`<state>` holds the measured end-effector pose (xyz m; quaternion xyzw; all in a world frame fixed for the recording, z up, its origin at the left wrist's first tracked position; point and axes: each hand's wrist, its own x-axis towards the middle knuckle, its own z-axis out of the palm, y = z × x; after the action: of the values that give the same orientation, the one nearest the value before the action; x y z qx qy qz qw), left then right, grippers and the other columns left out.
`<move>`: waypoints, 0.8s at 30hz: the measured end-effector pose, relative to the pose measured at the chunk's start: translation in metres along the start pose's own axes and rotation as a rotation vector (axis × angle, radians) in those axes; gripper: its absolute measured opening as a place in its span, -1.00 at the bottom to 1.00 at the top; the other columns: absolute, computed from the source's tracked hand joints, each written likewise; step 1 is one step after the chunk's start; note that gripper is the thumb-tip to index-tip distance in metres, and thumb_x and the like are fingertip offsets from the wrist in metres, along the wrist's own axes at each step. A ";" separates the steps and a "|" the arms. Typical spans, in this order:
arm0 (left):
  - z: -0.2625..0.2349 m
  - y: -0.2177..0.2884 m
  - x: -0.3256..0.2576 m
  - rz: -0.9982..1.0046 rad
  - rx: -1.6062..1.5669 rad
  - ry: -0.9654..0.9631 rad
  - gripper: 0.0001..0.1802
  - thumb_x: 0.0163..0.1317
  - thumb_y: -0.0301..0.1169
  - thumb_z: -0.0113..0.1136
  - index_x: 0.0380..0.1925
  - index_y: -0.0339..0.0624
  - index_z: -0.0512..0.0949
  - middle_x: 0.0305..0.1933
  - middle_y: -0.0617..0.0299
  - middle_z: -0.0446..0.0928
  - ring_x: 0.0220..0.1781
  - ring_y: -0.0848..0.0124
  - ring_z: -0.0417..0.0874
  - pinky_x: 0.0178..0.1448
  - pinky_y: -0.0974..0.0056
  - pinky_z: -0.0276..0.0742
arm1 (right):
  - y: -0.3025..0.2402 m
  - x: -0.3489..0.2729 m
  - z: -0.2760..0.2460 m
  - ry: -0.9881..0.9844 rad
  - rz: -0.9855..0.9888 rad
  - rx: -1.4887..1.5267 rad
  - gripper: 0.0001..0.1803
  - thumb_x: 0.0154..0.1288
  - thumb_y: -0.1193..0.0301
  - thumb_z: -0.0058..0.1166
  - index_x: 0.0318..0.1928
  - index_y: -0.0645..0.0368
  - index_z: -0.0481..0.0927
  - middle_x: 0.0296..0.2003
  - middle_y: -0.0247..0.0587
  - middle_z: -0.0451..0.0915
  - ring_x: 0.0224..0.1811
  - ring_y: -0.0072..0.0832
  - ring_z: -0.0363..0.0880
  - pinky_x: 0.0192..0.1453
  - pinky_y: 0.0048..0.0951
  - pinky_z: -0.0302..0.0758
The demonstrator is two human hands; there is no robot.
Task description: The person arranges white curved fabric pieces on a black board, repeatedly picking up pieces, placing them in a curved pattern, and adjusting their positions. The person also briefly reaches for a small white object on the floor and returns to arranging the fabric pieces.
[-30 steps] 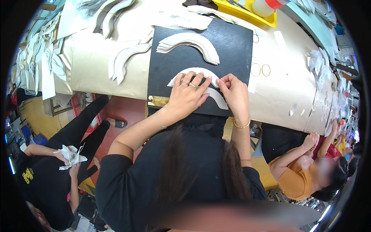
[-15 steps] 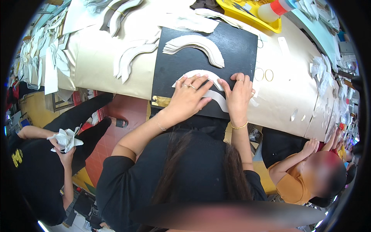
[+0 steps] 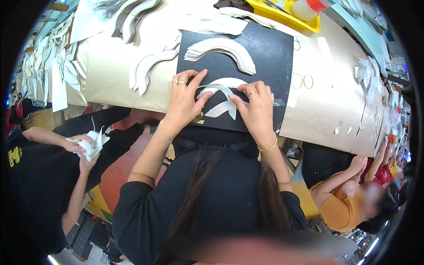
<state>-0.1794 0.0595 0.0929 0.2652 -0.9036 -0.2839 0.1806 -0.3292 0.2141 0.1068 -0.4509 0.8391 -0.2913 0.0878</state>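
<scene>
A dark flat board point(image 3: 269, 57) lies before me on the table. On it rests a curved white piece point(image 3: 229, 81), partly covered by a thin translucent strip point(image 3: 226, 91) that arcs down between my hands. My left hand point(image 3: 183, 99) is at the strip's left end, thumb and index finger apart; whether it touches the strip is unclear. My right hand point(image 3: 258, 106) has its thumb and index finger close together at the strip. Below, another pale curved piece point(image 3: 218, 108) lies on the board. Farther up sits a stack of curved white pieces point(image 3: 221, 47).
More curved stacks point(image 3: 150, 66) lie on the table left of the board. A yellow tray point(image 3: 309, 23) with a bottle point(image 3: 304, 9) stands at the far right. Two rubber bands point(image 3: 302, 81) lie beside the board. A person at left holds white fabric point(image 3: 92, 145); another sits at right.
My left hand has moved left and up, off the white piece, and the fingers spread. My right hand has shifted slightly left and down. The translucent strip now shows between them.
</scene>
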 end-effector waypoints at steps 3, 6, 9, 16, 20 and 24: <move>-0.005 -0.001 0.003 -0.012 0.024 -0.106 -0.77 0.13 -0.43 0.44 -0.18 -0.18 0.71 -0.05 0.16 0.55 0.08 0.20 0.48 0.19 0.13 0.36 | -0.011 0.001 0.010 -0.037 0.047 -0.001 -0.57 0.07 0.21 0.47 -0.08 0.11 0.67 -0.20 -0.29 0.50 -0.09 -0.28 0.47 0.06 -0.23 0.32; -0.013 0.009 0.003 0.050 -0.178 -0.051 -0.87 0.13 -0.48 0.42 -0.30 -0.24 0.71 -0.22 0.19 0.61 -0.09 0.25 0.57 0.06 0.20 0.43 | -0.014 0.002 0.011 0.027 0.032 0.076 -0.63 0.10 0.29 0.46 -0.11 0.14 0.68 -0.20 -0.27 0.51 -0.04 -0.27 0.49 0.07 -0.25 0.36; -0.027 0.023 -0.004 0.037 -0.375 -0.090 -0.89 0.13 -0.53 0.41 -0.33 -0.29 0.70 -0.37 0.18 0.63 -0.25 0.28 0.61 -0.07 0.27 0.47 | -0.002 -0.001 -0.013 -0.150 0.052 0.365 -0.72 0.14 0.36 0.43 -0.16 0.17 0.72 -0.24 -0.27 0.55 -0.08 -0.30 0.52 0.01 -0.32 0.42; -0.004 0.042 -0.012 -0.466 -0.672 -0.490 -0.79 0.35 -0.36 0.32 -0.32 -0.34 0.67 -0.55 0.27 0.63 -0.56 0.64 0.56 -0.44 0.47 0.45 | 0.019 -0.036 -0.048 -0.330 0.490 0.507 -0.76 0.34 0.31 0.30 -0.20 0.25 0.69 -0.56 -0.24 0.65 -0.54 -0.58 0.58 -0.40 -0.48 0.45; 0.009 0.036 -0.009 -0.529 -0.607 -0.526 -0.73 0.37 -0.29 0.32 -0.32 -0.34 0.65 -0.58 0.28 0.61 -0.62 0.66 0.52 -0.53 0.49 0.39 | 0.020 -0.039 -0.028 -0.227 0.555 0.479 -0.75 0.36 0.28 0.27 -0.26 0.25 0.67 -0.57 -0.23 0.66 -0.53 -0.50 0.64 -0.41 -0.44 0.47; 0.012 0.032 -0.004 -0.538 -0.524 -0.552 -0.70 0.37 -0.26 0.32 -0.37 -0.34 0.63 -0.61 0.24 0.61 -0.67 0.62 0.53 -0.58 0.47 0.40 | 0.019 -0.036 -0.022 -0.223 0.554 0.312 -0.73 0.38 0.24 0.22 -0.32 0.21 0.66 -0.56 -0.17 0.68 -0.52 -0.34 0.67 -0.39 -0.36 0.50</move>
<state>-0.1938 0.0897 0.1025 0.3502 -0.7148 -0.5992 -0.0857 -0.3310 0.2600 0.1097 -0.2159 0.8603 -0.3303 0.3229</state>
